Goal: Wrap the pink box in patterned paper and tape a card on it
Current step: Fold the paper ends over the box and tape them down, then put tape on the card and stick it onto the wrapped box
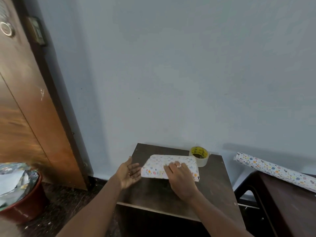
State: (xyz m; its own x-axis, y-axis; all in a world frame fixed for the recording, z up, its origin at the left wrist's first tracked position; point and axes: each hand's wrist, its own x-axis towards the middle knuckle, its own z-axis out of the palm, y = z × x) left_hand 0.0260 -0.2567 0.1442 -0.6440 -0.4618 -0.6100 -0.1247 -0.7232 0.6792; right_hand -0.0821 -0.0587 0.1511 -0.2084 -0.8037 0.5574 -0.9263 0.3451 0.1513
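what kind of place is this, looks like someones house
Probably a room in a home: a brown wooden door with a round metal fitting, a plain pale blue painted wall, and a small dark wooden table set against it.

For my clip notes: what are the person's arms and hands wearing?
Both forearms are bare: no sleeves, watch or bracelet in view. The left hand seems to wear a thin ring. The right hand shows a small pale patch on one finger, too blurred to identify.
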